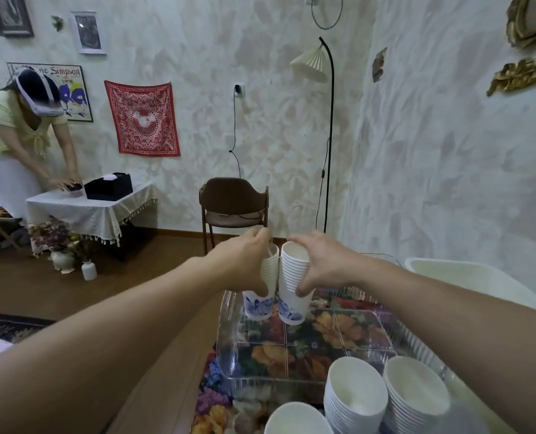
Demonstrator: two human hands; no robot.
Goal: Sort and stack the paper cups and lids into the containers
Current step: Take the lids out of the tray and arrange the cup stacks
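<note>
— Two stacks of paper cups in hand, both above the far end of the clear container [229,346]?
— Confirmed. Left hand [244,261] wrapped round the left cup stack [265,289], fingers curled over the rim side, thumb low on the stack. Right hand [319,264] wrapped round the right cup stack [293,289], thumb pressed on the near side, fingers over the top edge and far side.
— Position of the stacks?
— Upright, side by side, close to touching; blue print visible on the lowest cups. Contact with the container floor: cannot tell.
— Container details?
— Transparent, divided into compartments, set on a floral tablecloth [216,402]. Near compartments without cups.
— Other cups?
— Three more white stacks [354,399] at the near edge, rims tilted toward the camera, just beside the container. White tub [467,274] further right.
— Background?
— Brown chair [233,205] and floor lamp [313,62] against the wall; second person [19,136] bent over a small covered table [88,208] at far left.
</note>
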